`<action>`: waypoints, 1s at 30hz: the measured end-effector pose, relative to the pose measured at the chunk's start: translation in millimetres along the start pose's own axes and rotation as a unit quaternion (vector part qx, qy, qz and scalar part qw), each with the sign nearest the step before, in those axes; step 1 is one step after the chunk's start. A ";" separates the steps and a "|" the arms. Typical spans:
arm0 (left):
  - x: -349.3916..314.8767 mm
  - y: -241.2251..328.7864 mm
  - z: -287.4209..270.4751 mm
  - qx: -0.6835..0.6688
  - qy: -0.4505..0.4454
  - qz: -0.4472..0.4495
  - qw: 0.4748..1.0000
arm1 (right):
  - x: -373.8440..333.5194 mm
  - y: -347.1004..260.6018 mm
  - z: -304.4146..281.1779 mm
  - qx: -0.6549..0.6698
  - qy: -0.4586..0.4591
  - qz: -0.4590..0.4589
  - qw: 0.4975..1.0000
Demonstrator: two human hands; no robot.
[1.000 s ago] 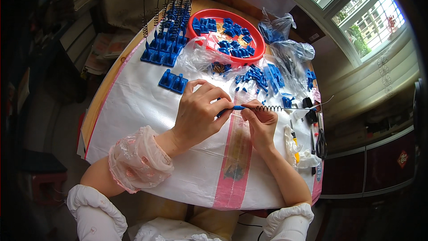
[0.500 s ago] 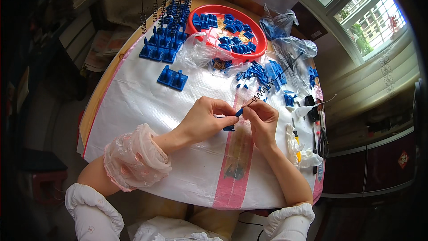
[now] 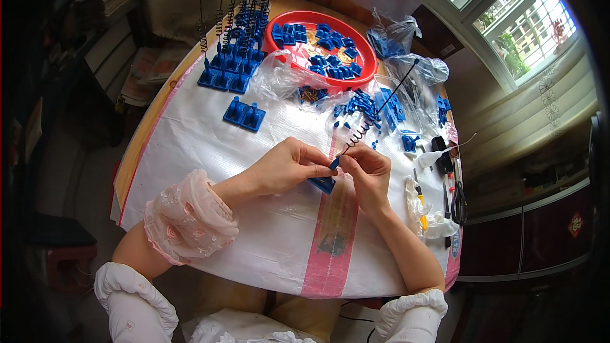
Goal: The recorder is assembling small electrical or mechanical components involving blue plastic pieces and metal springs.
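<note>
Beside a bright, barred window (image 3: 518, 32), on a worktop (image 3: 267, 241) spread with white plastic sheeting. Near the middle, a flat blue plastic base (image 3: 324, 184) with a tapered blue stem (image 3: 335, 163), pinched between thumb and fingers of the left hand (image 3: 286, 166). In a narrow pinch of the right hand (image 3: 370, 174), the foot of a black coiled wire (image 3: 361, 132), slanting towards the far right corner. Cannot tell, behind the fingers, whether fully seated. Apparently done, at the far left corner: a cluster of blue bases with upright coiled wires (image 3: 232, 67). Nearer, towards the left edge, seemingly part-made: a blue twin base with short stems (image 3: 244, 114), without wires. Probably left: blue blocks (image 3: 337, 70) in a round red plastic tray (image 3: 373, 57) by the far edge, plus a heap of small blue parts (image 3: 359, 105).
</note>
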State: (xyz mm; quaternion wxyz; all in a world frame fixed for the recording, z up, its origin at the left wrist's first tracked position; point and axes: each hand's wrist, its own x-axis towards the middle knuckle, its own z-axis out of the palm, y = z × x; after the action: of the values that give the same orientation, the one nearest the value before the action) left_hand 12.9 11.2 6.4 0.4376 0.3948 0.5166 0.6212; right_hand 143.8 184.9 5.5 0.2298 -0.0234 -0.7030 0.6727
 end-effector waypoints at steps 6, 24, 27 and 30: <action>0.6 -2.8 -3.1 0.029 -0.013 0.013 0.999 | 1.4 -1.0 3.1 -0.008 -0.010 -0.027 1.000; 4.0 4.5 -12.5 -0.037 -0.062 -0.057 0.996 | -0.9 2.6 1.8 0.063 0.050 0.041 0.996; 1.4 10.5 -10.3 -0.014 -0.047 -0.057 0.997 | -0.5 5.0 1.4 0.079 0.056 0.043 0.994; 4.4 3.8 -11.1 -0.032 -0.026 -0.053 0.998 | -0.3 5.7 1.9 0.076 0.055 0.043 0.995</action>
State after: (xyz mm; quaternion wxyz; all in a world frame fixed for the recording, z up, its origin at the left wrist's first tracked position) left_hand 0.5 11.7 8.6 0.4958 0.3688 0.5054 0.6023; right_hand 141.9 183.6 -0.1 0.2406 -0.0731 -0.6345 0.7309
